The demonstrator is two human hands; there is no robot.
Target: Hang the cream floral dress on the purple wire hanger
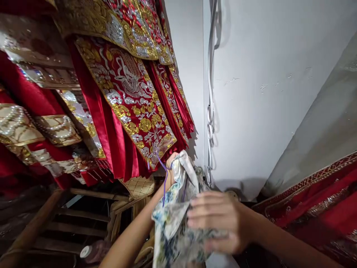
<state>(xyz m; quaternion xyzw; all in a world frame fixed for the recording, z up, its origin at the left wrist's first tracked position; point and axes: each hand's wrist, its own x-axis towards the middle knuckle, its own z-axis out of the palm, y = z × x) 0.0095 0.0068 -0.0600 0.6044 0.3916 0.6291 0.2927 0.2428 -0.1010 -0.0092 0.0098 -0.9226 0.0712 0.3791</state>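
Note:
A crumpled cloth [181, 227] with a white, blue and green print hangs in front of me. A thin purple cord [165, 182] loops out at its upper left side. My left hand [170, 163] grips the cloth by its top edge, most of its fingers hidden behind the fabric. Lower down on the right, my right hand [216, 219] lies over the front of the cloth. Its fingers are stretched out side by side against the fabric, slightly blurred by motion.
Red garments [139, 100] with gold and silver embroidery hang at upper left. Below them is a wooden chair or rack [83, 219], near a bottle with a white cap [86, 251]. A white strap [210, 93] runs down the wall [251, 93]. More red embroidered fabric [323, 208] lies right.

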